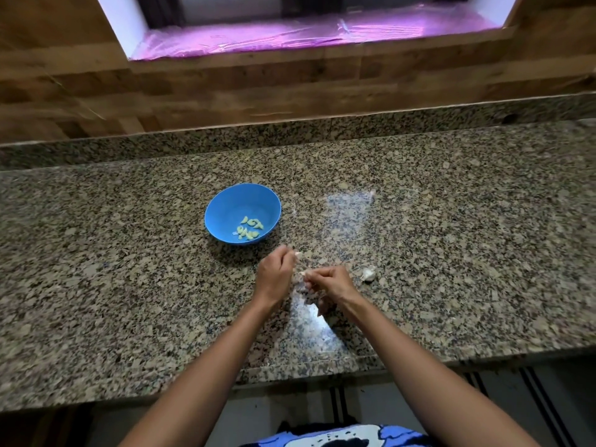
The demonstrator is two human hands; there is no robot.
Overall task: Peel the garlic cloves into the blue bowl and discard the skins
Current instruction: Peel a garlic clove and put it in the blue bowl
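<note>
Close in, over the granite counter (129,285), in the middle of peeling: left hand (275,274) with fingers curled, pinching a small pale bit (298,254), right hand (332,283) curled too, pinching another pale piece (304,273), hard to tell which is clove and which is skin. Just right of the right hand, lying on the counter, a garlic piece (368,274) not yet peeled. Farther back, the blue bowl (225,201) with several peeled cloves (250,228) inside; next, probably, to free the clove fully, drop it there and keep the skins out.
</note>
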